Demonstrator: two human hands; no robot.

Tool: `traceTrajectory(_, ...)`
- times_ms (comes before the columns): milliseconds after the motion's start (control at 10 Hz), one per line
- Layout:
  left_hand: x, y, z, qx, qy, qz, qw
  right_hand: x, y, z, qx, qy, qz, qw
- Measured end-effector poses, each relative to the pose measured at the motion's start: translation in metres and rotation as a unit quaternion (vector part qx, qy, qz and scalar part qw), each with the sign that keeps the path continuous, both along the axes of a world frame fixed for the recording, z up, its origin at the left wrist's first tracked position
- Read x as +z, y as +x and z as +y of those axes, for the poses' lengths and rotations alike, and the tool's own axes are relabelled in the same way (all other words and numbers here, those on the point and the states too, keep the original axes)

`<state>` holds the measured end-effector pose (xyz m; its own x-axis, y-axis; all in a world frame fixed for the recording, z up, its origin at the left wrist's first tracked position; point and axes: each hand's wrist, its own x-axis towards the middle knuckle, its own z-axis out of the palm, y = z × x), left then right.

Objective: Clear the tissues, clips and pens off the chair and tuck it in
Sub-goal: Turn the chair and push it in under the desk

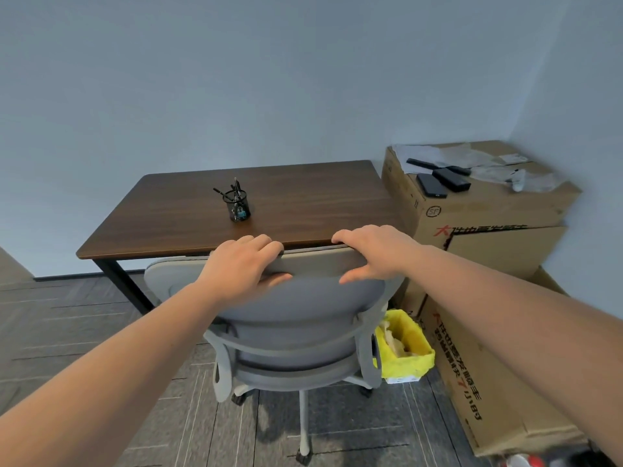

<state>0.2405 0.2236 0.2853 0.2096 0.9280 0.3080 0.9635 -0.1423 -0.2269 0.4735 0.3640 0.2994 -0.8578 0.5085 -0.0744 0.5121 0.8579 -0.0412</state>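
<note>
We see both bare arms reaching from the lower corners of the frame to the top edge of a grey office chair (296, 318) at centre. The left hand (241, 269) grips the headrest (317, 262) with its fingers curled over the top and its thumb pressed against the back face — a closed grasp on the rim. The right hand (372, 252) lies over the headrest's right end, fingers draped over the top edge and thumb angled down on the near side, loosely closed around it.

The chair stands with its back toward us, its headrest right at the near edge of the dark wooden desk (303, 197) that fills the middle of the frame; the seat is hidden behind the backrest, so we cannot tell what lies on it. On the desk, left of centre, stands a black mesh pen holder (239, 207) with several pens (236, 188) sticking up and something bluish — perhaps clips — at its bottom.

At lower right of centre, just beside the chair, sits a bin lined with a yellow bag (409, 357) holding crumpled tissues (392, 342). Cardboard boxes (488, 214) are stacked along the right side, with dark flat devices (438, 182) and plastic wrapping on top.
</note>
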Motion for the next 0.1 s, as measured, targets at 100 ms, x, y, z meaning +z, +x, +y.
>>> traceTrajectory(100, -0.0009, 0.0009, -0.0033, -0.005, 0.007, -0.007, 1.0, 0.016, 0.0142, -0.0055, 0.001, 0.013, 0.004, 1.0)
